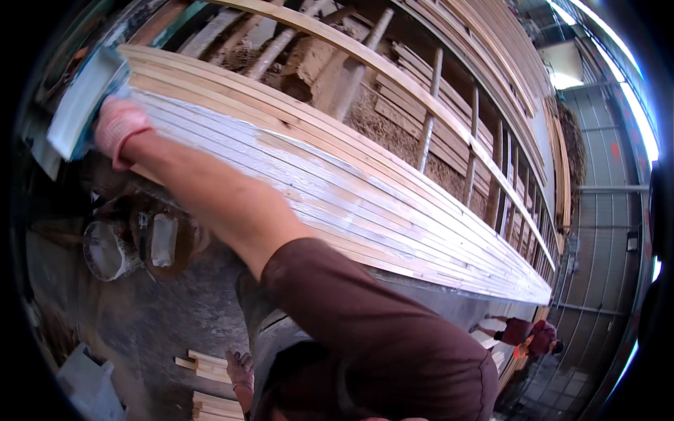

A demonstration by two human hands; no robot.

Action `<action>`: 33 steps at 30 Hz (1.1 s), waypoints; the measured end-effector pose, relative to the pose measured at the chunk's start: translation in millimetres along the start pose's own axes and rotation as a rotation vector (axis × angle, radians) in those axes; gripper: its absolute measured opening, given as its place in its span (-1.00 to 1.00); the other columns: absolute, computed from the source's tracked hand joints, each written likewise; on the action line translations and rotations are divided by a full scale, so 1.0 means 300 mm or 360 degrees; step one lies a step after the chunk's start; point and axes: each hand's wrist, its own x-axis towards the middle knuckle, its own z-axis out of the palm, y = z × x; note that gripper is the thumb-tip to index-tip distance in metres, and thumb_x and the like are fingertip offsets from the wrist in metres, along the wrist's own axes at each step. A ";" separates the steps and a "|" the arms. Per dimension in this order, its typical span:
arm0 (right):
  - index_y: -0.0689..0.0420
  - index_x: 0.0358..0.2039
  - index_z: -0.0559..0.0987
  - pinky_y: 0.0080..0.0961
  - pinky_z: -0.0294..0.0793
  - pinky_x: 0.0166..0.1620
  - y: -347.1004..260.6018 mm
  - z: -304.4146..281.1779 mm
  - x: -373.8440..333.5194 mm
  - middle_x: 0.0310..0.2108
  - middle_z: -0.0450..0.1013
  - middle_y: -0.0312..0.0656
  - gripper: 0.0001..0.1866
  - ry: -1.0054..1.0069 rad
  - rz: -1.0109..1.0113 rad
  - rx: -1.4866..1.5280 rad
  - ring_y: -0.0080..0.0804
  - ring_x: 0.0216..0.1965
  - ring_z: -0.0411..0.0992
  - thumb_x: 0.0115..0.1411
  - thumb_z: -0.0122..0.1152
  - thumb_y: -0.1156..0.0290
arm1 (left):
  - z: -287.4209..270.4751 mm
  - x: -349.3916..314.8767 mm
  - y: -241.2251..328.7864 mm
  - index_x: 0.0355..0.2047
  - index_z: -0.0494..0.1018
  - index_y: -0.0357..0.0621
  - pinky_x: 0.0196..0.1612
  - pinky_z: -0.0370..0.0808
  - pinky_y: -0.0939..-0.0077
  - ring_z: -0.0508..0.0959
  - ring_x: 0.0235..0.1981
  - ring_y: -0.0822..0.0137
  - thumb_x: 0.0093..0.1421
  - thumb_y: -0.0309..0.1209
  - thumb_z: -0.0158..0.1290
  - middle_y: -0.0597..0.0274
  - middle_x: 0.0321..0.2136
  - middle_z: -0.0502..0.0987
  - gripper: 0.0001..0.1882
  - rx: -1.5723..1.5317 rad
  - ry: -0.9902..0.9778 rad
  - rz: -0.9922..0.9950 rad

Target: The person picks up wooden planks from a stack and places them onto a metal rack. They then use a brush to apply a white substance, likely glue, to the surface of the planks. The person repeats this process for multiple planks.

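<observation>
Clearly the work here is spreading a white coat over a long stack of slats. Far left, one wide flat spreader [83, 105] rests at the near end of the stack. The gloved right hand [118, 126] has it in a closed grip, fingers wrapped round its lower edge, with the arm reaching across from the lower right.

Below that hand, on the floor, stands one pale bucket [105, 249]. One dark round pan [163, 242] sits just beside it with a light block in it.

Lower down, the gloved left hand [241, 370] hangs by the body. Its grip looks loosely curled and empty, though the view there is too small to be sure. Near it lie two small piles of offcuts [203, 365].

The slats [365, 210] run off to the right on edge, packed face to face. I count roughly a dozen or more, but the bent rim blurs the lines. The white coat [232, 140] covers the middle band, while the slats along the upper edge are bare wood.

To do this well, I judge the spreader should lie flat across several edges and be drawn along the grain in long, overlapping passes, so no bare stripe is left.

Far right, one other person [533, 337] bends at the far end.
</observation>
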 end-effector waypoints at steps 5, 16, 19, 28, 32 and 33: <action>0.18 -0.37 0.70 -0.29 0.67 -0.30 0.114 0.065 -0.274 -0.40 0.64 -0.03 -0.81 0.0117 0.0195 0.0360 -0.16 -0.28 0.67 -0.03 0.46 0.42 | -0.020 0.123 0.077 -0.02 0.36 -0.12 -0.40 0.46 0.27 0.50 -0.46 0.16 0.33 0.12 -0.03 0.12 -0.38 0.52 -0.46 0.0339 -0.0298 0.0269; 0.17 -0.19 0.66 -0.26 0.61 -0.17 0.878 -0.086 -2.066 -0.27 0.63 -0.06 -0.75 0.0097 0.0842 0.0261 -0.14 -0.29 0.61 0.06 0.33 0.48 | 0.533 0.010 0.189 -0.05 0.50 -0.23 -0.22 0.63 0.17 0.64 -0.29 0.15 0.27 0.15 0.05 0.08 -0.25 0.60 -0.38 0.1029 -0.0354 0.0414; 0.26 -0.13 0.61 -0.33 0.56 -0.11 1.240 0.022 -2.726 -0.23 0.61 -0.07 -0.69 0.0647 0.0943 0.0081 -0.32 -0.17 0.56 0.06 0.29 0.55 | 0.626 -0.061 0.123 -0.03 0.51 -0.22 -0.17 0.62 0.17 0.64 -0.25 0.15 0.26 0.17 0.04 0.04 -0.19 0.60 -0.36 0.1420 -0.0389 0.0362; 0.26 -0.04 0.58 -0.14 0.45 0.07 1.460 -0.065 -3.181 -0.12 0.60 -0.01 -0.66 0.0679 0.1577 0.0181 -0.06 -0.02 0.54 0.19 0.16 0.40 | 0.484 -0.027 0.024 0.22 0.36 -0.31 -0.11 0.63 0.08 0.66 -0.13 0.03 0.30 0.16 -0.03 -0.17 -0.02 0.57 -0.23 0.1585 -0.0420 0.0390; 0.30 -0.07 0.59 -0.16 0.45 0.10 1.336 -0.151 -2.761 -0.14 0.61 0.02 -0.70 0.0758 0.1288 0.0252 -0.06 0.00 0.54 0.21 0.09 0.49 | 0.486 -0.055 0.105 0.06 0.46 -0.31 -0.03 0.59 0.06 0.65 -0.13 -0.02 0.25 0.13 0.06 -0.06 -0.17 0.62 -0.31 0.1481 -0.0369 0.0340; 0.31 -0.08 0.59 -0.17 0.45 0.11 1.297 -0.178 -2.620 -0.15 0.61 0.03 -0.71 0.0721 0.1174 0.0219 -0.06 0.01 0.54 0.22 0.07 0.51 | 0.456 -0.040 0.131 0.06 0.46 -0.31 -0.05 0.60 0.07 0.66 -0.14 -0.01 0.26 0.11 0.05 -0.07 -0.18 0.62 -0.32 0.1813 -0.0536 0.0637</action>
